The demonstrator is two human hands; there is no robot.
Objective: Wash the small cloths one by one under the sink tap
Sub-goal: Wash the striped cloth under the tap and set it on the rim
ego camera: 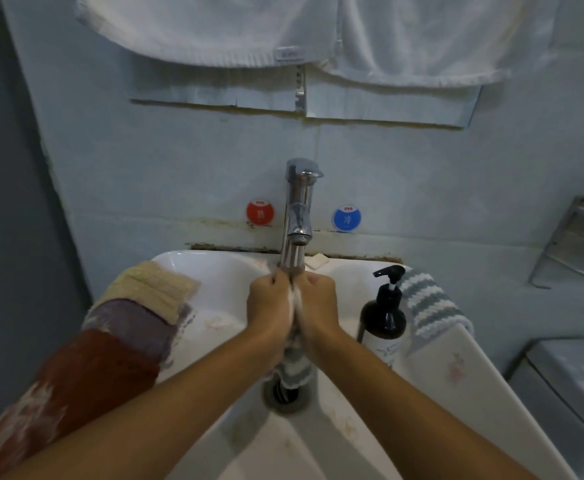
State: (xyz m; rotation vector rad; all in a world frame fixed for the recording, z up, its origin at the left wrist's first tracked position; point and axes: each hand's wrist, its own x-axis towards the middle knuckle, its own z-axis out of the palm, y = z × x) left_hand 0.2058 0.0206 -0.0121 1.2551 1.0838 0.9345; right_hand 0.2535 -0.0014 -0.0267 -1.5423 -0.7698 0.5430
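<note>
The left hand [270,306] and the right hand [318,303] are both balled into fists, knuckles facing each other, gripping between them a striped grey-and-white cloth [292,370] whose lower end hangs down from the wrists to just above the drain [283,396]. The hands sit over the middle of the white sink [214,268], directly under the spout of the chrome tap [297,216], and water runs from the spout onto the top of the bunched cloth. On the sink's left rim lies a row of other small cloths: a cream knitted cloth [155,289] farthest, a purple cloth [134,330] nearer, and a red patterned cloth [76,393] nearest. On the right rim stands a dark pump bottle [382,317], and just beyond it a second striped cloth [429,303] is draped over the edge. A small white soap bar [316,260] rests on the far rim just right of the tap. On the wall behind are a red sticker [260,212] left of the tap and a blue sticker [347,218] right of it. White towels [283,29] hang above, and a metal rack [574,237] is fixed to the wall at far right.
</note>
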